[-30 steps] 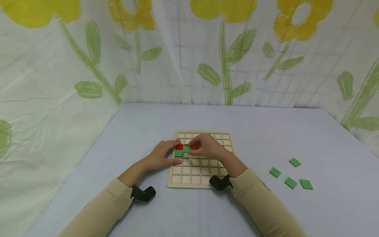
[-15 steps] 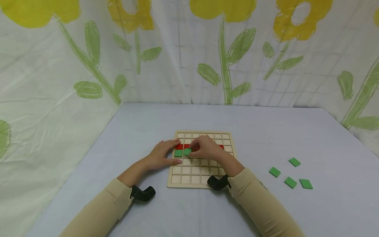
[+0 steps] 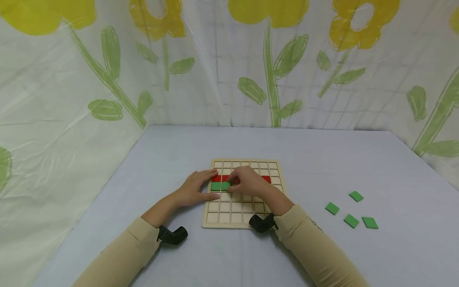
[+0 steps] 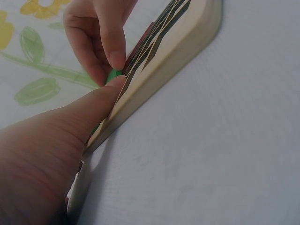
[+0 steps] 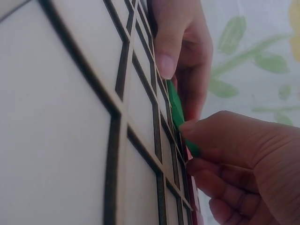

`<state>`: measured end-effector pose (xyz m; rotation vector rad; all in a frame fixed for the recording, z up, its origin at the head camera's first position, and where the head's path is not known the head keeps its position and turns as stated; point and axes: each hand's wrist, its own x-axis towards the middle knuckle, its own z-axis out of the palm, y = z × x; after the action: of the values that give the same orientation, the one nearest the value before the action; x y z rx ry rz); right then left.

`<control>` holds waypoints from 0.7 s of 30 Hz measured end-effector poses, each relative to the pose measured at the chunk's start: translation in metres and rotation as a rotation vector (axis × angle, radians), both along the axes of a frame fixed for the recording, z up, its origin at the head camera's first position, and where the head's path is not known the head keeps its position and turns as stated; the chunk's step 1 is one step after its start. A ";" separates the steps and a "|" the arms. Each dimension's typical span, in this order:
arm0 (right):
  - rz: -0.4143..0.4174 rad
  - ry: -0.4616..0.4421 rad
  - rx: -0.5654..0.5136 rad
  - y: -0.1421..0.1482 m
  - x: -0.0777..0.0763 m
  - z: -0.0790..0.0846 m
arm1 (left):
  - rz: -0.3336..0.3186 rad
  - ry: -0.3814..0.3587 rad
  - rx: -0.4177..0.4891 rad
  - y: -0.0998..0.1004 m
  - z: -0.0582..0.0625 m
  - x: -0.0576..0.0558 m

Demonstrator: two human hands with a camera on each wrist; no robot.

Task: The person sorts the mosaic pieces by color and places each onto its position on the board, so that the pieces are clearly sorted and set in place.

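A wooden grid board (image 3: 234, 225) lies on the table, with a row of red tiles (image 3: 266, 179) across it, partly hidden by my right hand. In the row just nearer to me, a green tile (image 3: 216, 186) fills the leftmost cell. My right hand (image 3: 251, 184) pinches a second green tile (image 3: 224, 186) between thumb and fingers at the cell beside it; in the right wrist view this green tile (image 5: 192, 148) shows at the fingertips. My left hand (image 3: 193, 189) rests on the board's left edge, fingers extended and thumb (image 4: 101, 101) spread apart on the nearer side.
Several loose green tiles (image 3: 351, 221) lie on the table (image 3: 308, 159) to the right of the board. A flower-printed curtain (image 3: 222, 59) hangs behind the table. Each wrist wears a black camera mount (image 3: 173, 235).
My right hand has brought the green tile slightly nearer to me, from overlapping the red row down into line with the first green tile. The left hand keeps its place.
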<state>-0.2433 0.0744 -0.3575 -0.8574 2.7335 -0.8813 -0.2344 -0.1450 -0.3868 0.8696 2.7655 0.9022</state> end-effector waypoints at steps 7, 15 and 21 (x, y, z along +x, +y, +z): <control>0.005 0.004 0.006 -0.001 0.000 -0.001 | 0.004 -0.001 0.002 0.000 -0.001 0.000; 0.009 0.017 0.008 0.000 0.002 0.001 | 0.006 -0.008 -0.002 0.000 -0.002 -0.001; -0.001 0.006 -0.005 0.002 0.006 0.002 | 0.001 0.019 0.019 0.000 -0.005 0.000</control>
<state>-0.2374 0.0765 -0.3554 -0.8612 2.7379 -0.8872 -0.2344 -0.1453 -0.3920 0.8847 2.7783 0.9264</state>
